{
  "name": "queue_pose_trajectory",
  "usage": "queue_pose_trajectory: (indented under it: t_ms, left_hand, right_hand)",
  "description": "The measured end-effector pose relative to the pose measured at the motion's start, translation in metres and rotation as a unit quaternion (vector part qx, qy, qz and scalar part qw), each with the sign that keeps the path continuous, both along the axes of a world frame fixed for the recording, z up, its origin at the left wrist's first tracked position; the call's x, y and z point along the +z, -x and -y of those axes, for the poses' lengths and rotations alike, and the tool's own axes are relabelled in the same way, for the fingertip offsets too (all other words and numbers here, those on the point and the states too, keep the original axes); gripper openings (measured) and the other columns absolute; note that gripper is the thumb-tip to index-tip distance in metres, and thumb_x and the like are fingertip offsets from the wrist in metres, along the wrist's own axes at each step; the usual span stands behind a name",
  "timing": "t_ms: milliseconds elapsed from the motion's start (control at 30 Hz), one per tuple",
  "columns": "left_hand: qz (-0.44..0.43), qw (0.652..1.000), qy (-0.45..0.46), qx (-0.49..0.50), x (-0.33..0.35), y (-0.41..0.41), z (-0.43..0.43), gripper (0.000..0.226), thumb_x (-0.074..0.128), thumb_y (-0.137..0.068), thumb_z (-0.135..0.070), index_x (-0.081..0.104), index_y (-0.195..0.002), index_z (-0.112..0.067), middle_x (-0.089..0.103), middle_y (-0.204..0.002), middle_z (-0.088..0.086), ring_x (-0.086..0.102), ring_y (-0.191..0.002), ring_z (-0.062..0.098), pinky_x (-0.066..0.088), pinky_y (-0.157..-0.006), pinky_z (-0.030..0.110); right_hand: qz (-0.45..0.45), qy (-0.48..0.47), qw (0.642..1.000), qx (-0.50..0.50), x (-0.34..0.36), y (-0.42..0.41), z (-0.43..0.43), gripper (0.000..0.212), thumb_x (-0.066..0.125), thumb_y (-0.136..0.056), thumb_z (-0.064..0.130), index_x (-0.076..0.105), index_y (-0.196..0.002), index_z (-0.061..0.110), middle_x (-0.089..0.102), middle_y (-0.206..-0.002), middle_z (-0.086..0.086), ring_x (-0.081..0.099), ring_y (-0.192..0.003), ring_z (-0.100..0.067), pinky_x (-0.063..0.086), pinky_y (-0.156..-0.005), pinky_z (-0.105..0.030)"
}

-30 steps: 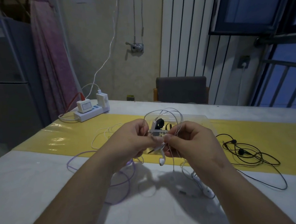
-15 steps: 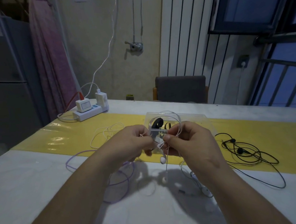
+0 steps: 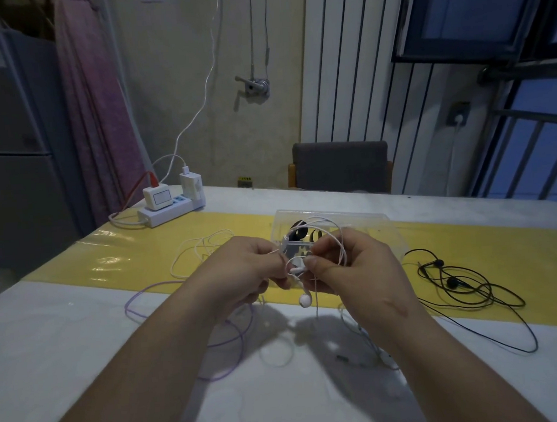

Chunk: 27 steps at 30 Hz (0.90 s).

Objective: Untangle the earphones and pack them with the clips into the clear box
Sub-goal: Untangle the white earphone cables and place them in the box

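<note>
My left hand [image 3: 245, 271] and my right hand [image 3: 355, 268] are held together above the table, both pinching the tangled white earphones [image 3: 305, 301]. One white earbud dangles below my fingers and cable loops arc over my right hand. Behind my hands stands the clear box [image 3: 362, 220] on the yellow strip, with dark clips [image 3: 299, 232] seen inside it. A purple cable [image 3: 145, 292] lies in loops under my left forearm. The black earphones [image 3: 454, 281] lie tangled on the table to the right.
A white power strip [image 3: 169, 211] with chargers and cables sits at the table's far left. A grey chair [image 3: 339, 168] stands behind the far edge. More white cable [image 3: 188, 255] lies on the yellow strip left of my hands.
My hands have stayed together on the white earphones; the cable loops have shifted and the dangling earbud hangs slightly lower between my hands.
</note>
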<state>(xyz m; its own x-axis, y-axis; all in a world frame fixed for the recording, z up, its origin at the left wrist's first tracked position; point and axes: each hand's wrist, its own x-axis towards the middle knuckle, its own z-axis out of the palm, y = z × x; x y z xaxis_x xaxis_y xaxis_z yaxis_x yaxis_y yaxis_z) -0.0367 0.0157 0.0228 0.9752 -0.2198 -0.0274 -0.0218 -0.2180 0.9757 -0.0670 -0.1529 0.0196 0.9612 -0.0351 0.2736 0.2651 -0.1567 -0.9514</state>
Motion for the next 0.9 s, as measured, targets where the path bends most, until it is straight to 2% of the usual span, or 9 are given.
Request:
queue_pose_trajectory:
  t_ms: [167, 233, 300, 367, 433, 500, 633, 733, 900]
  left_hand:
    - [0.023, 0.999, 0.007, 0.023, -0.0012, -0.0026, 0.001, 0.011, 0.061, -0.057, -0.009, 0.069, -0.063, -0.007, 0.053, -0.071, 0.024, 0.025, -0.042, 0.016, 0.017, -0.043, 0.019]
    - [0.015, 0.999, 0.032, 0.03, -0.0009, -0.0024, 0.0007, 0.008, 0.061, -0.064, -0.003, 0.067, -0.068, 0.0, 0.053, -0.07, 0.023, 0.023, -0.04, 0.014, 0.015, -0.043, 0.019]
    - [0.014, 0.998, 0.05, 0.041, 0.0001, -0.0013, 0.0012, 0.01, 0.055, -0.075, 0.008, 0.064, -0.071, 0.005, 0.053, -0.058, 0.017, 0.022, -0.04, 0.013, 0.012, -0.048, 0.025]
    - [0.013, 0.997, 0.057, 0.046, 0.0012, -0.0009, 0.0019, 0.013, 0.053, -0.08, 0.008, 0.063, -0.072, 0.004, 0.05, -0.047, 0.008, 0.021, -0.04, 0.012, 0.01, -0.054, 0.033]
    - [0.012, 0.997, 0.058, 0.047, 0.002, -0.0003, 0.0015, 0.013, 0.057, -0.08, 0.005, 0.064, -0.07, 0.003, 0.051, -0.052, 0.011, 0.021, -0.04, 0.012, 0.01, -0.053, 0.031]
    - [0.009, 0.997, 0.06, 0.049, 0.0023, -0.0001, 0.0012, 0.012, 0.057, -0.08, 0.005, 0.065, -0.072, 0.002, 0.054, -0.059, 0.016, 0.023, -0.042, 0.013, 0.011, -0.05, 0.027]
    - [0.002, 0.997, 0.066, 0.038, 0.0029, 0.0007, 0.0032, 0.015, 0.056, -0.083, 0.003, 0.064, -0.073, -0.005, 0.061, -0.059, 0.008, 0.026, -0.046, 0.013, 0.016, -0.048, 0.023]
    - [0.006, 0.997, 0.071, 0.041, 0.0021, -0.0008, 0.0026, 0.017, 0.056, -0.084, 0.003, 0.066, -0.073, -0.006, 0.061, -0.063, 0.01, 0.028, -0.047, 0.013, 0.017, -0.051, 0.025]
    - [0.017, 0.995, 0.086, 0.05, -0.001, -0.0045, -0.0009, 0.02, 0.061, -0.086, -0.002, 0.07, -0.069, -0.009, 0.058, -0.066, 0.011, 0.03, -0.047, 0.014, 0.021, -0.054, 0.03]
  right_hand:
    - [-0.008, 0.031, 0.999, 0.019, -0.0016, -0.0005, 0.0004, 0.01, 0.071, -0.084, 0.001, 0.064, -0.083, 0.007, 0.07, -0.067, -0.007, 0.072, -0.062, -0.028, 0.061, -0.07, -0.051]
    - [-0.018, 0.034, 0.999, 0.038, -0.0009, 0.0008, 0.0002, 0.009, 0.071, -0.085, 0.002, 0.064, -0.082, 0.007, 0.071, -0.07, -0.012, 0.072, -0.063, -0.025, 0.061, -0.069, -0.046]
    - [-0.029, 0.046, 0.997, 0.059, -0.001, 0.0023, -0.0016, 0.009, 0.073, -0.083, 0.003, 0.065, -0.081, 0.007, 0.072, -0.072, -0.009, 0.073, -0.068, -0.022, 0.061, -0.069, -0.041]
    - [-0.028, 0.058, 0.996, 0.064, -0.0028, 0.0026, -0.0032, 0.012, 0.074, -0.079, -0.001, 0.068, -0.082, 0.009, 0.073, -0.072, -0.004, 0.072, -0.069, -0.021, 0.061, -0.07, -0.041]
    - [-0.017, 0.066, 0.996, 0.054, -0.0035, 0.0019, -0.0034, 0.016, 0.071, -0.079, -0.003, 0.07, -0.081, 0.013, 0.074, -0.072, -0.008, 0.072, -0.068, -0.023, 0.061, -0.071, -0.042]
    - [-0.016, 0.046, 0.997, 0.053, -0.0014, 0.0025, -0.0023, 0.023, 0.066, -0.083, -0.006, 0.071, -0.079, 0.016, 0.073, -0.071, -0.014, 0.071, -0.063, -0.022, 0.06, -0.067, -0.035]
    - [-0.039, -0.035, 0.996, 0.075, 0.0051, 0.0056, -0.0024, 0.028, 0.062, -0.085, -0.012, 0.071, -0.075, 0.011, 0.066, -0.063, -0.014, 0.065, -0.056, -0.019, 0.057, -0.06, -0.029]
    - [-0.057, -0.081, 0.992, 0.082, 0.0056, 0.0057, -0.0031, 0.024, 0.06, -0.085, -0.016, 0.069, -0.076, 0.005, 0.064, -0.063, -0.016, 0.063, -0.055, -0.021, 0.057, -0.058, -0.027]
    - [-0.059, -0.081, 0.992, 0.079, 0.0038, 0.0053, -0.002, 0.021, 0.062, -0.085, -0.014, 0.068, -0.078, 0.005, 0.067, -0.068, -0.018, 0.067, -0.061, -0.025, 0.06, -0.061, -0.03]
